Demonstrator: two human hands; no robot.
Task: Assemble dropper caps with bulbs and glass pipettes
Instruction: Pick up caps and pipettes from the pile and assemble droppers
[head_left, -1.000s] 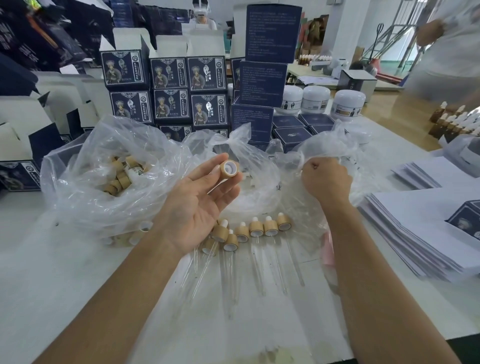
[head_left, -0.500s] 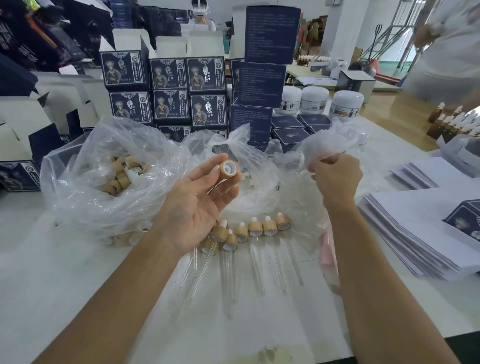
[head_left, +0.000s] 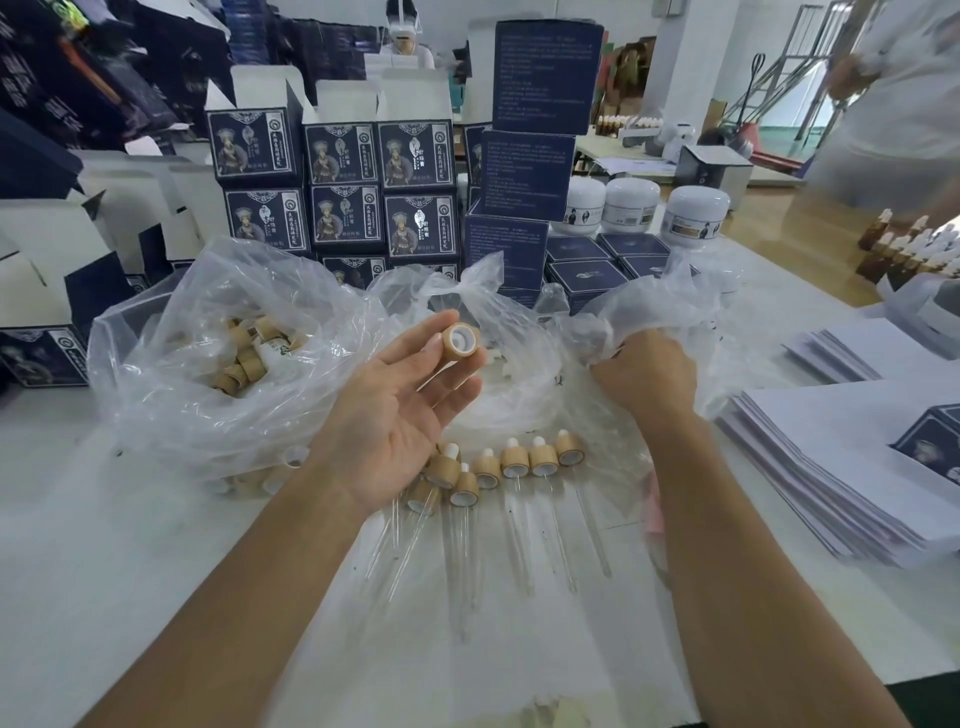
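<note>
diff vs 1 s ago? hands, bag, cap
The right hand rose out of the clear bag and now grips its crumpled edge, lifting it. Unchanged: the left hand holds the bamboo cap at its fingertips; the finished droppers lie in their row.

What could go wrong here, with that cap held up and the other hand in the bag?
The cap sits loosely at the left hand's fingertips and could slip off. The right hand grips the bag just above the finished droppers; a tug might drag plastic across their thin glass tubes, rolling or cracking them.
</note>
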